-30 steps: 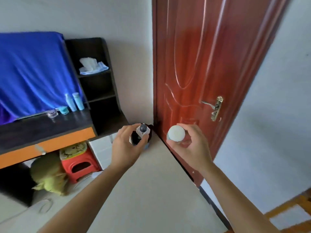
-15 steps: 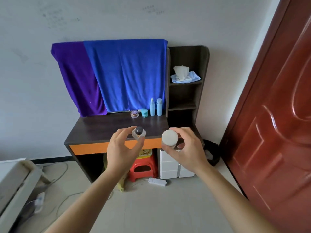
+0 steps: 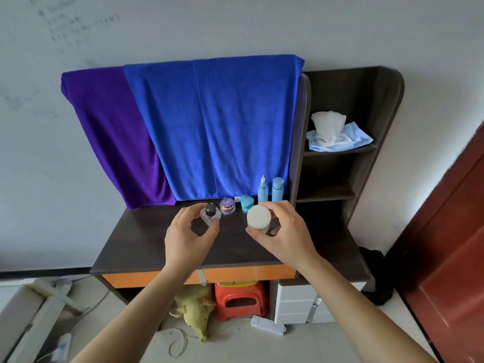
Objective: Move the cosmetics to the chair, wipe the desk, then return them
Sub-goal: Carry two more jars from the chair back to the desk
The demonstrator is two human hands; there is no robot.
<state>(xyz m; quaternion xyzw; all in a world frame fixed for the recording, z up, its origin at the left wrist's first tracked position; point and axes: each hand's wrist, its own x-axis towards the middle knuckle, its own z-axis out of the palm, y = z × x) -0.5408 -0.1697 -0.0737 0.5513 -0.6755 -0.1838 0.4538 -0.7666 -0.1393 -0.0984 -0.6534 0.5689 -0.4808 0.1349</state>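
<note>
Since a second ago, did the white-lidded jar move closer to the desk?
Yes. The white-lidded jar, held in the right hand, was by the red door; now it is over the desk, close to the teal jar.

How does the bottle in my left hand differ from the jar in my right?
The bottle is clear and angular; the jar is round. The bottle has a small dark cap; the jar a broad white lid. The bottle looks smaller than the jar. Both are held over the desk, bottle in the left hand, jar in the right hand.
</note>
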